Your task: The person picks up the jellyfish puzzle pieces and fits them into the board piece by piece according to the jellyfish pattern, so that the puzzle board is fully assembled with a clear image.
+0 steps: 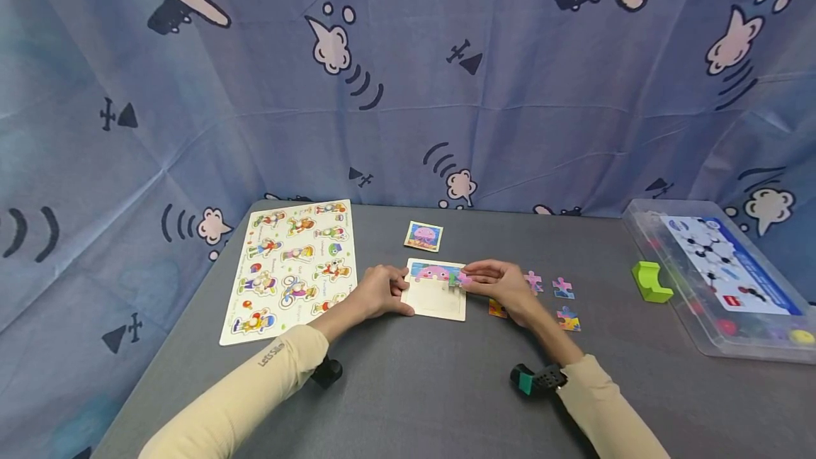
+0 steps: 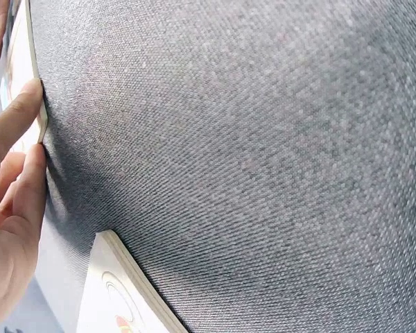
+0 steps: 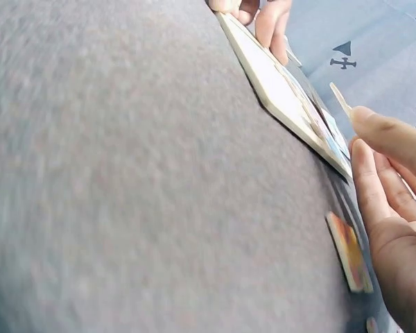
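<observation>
A small wooden jigsaw tray (image 1: pixel 433 307) lies in mid-table, a pink-and-blue picture partly filling its upper half. My left hand (image 1: pixel 379 292) grips its left edge between thumb and fingers; the left wrist view shows these fingertips (image 2: pixel 32 89) right at the edge. Over the tray's right side, my right hand (image 1: pixel 503 285) pinches a pink-and-green jigsaw piece (image 1: pixel 455 280). In the right wrist view that jigsaw piece (image 3: pixel 340 100) is tilted, raised above the tray (image 3: pixel 263 90). Loose jigsaw pieces (image 1: pixel 564 289) lie to the right, some partly hidden by the right hand.
Beyond the tray sits a small square picture card (image 1: pixel 423 236) with a pink figure. A large wooden picture board (image 1: pixel 231 324) lies to the left. At right are a green curved block (image 1: pixel 652 282) and a clear plastic case (image 1: pixel 714 346). A patterned curtain (image 1: pixel 395 91) hangs behind.
</observation>
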`<state>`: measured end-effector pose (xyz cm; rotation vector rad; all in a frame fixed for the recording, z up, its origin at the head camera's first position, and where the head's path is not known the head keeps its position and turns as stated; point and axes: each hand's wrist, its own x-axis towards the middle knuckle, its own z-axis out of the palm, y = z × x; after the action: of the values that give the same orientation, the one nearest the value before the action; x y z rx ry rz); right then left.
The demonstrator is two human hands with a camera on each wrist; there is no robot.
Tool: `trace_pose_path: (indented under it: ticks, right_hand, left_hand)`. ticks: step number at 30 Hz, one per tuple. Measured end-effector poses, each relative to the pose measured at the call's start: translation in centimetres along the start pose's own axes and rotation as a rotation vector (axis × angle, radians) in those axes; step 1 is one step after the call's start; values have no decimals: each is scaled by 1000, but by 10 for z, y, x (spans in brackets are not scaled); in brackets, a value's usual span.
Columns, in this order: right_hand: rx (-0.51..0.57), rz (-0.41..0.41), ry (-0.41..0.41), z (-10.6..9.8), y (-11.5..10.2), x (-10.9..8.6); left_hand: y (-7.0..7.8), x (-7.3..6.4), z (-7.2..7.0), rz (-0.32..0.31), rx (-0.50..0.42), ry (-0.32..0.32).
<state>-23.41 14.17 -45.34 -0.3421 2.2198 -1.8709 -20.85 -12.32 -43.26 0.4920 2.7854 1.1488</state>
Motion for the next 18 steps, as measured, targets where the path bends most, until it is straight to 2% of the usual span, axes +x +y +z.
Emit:
trace_pose_path:
  ticks: [4, 12, 18]
  right_hand:
    - [7, -4, -2, 7, -1, 3]
    - [-8, -84, -20, 19, -3, 6]
    - [21, -126, 4, 30, -3, 8]
  left_hand:
    - [0, 0, 0, 6, -4, 3]
    - [0, -1, 0, -2, -5, -5]
    - [-2, 0, 1, 2, 0, 1]
